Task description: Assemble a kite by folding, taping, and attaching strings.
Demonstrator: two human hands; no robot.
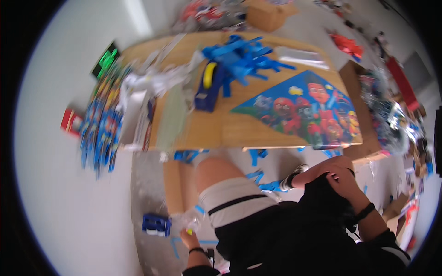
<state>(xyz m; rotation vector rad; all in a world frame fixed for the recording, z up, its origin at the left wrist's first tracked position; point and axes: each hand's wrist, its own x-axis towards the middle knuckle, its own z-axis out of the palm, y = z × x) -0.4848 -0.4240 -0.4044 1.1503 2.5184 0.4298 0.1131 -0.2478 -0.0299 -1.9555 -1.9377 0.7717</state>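
Note:
Low on the left, beside my thigh, my left hand (188, 239) is closed at the edge of a crumpled clear plastic wrapper (191, 221) with a small yellow-green spot by the fingers. The wrapper's contents are too blurred to make out. My right hand (343, 181) lies on my right leg over black cloth (322, 191), holding nothing that shows. In front of me on the wooden table (207, 131) is a triangular cartoon-printed sheet (304, 110). Behind it are a heap of blue strips (244, 57) and a dark blue tape dispenser (207, 94) with a yellow core.
White plastic and a narrow open box (136, 115) crowd the table's left end. Colourful packets (103, 119) hang by the wall. A blue plastic object (156, 224) and cardboard (179, 184) lie on the floor. At right stands a large carton (357, 92) near heaped wrapped goods.

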